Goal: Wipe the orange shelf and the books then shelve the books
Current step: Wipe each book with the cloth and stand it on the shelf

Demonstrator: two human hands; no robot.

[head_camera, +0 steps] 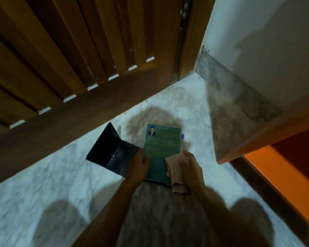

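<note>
Left hand (141, 164) grips the book (161, 145) at its left edge; right hand (191, 166) clutches a cloth (175, 168) on its near right corner. Book lies on the floor (61, 175), long axis near-to-far; shelf (268, 168) stands right, nearer the right hand.

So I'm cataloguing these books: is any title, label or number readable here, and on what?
green book: print blocks beside a small portrait on its cover, too blurred to read.
dark open cover: pale specks only, no text.
striped cloth: no text.
Nothing is legible anywhere.

Teal book (161, 148) flat on floor
</note>
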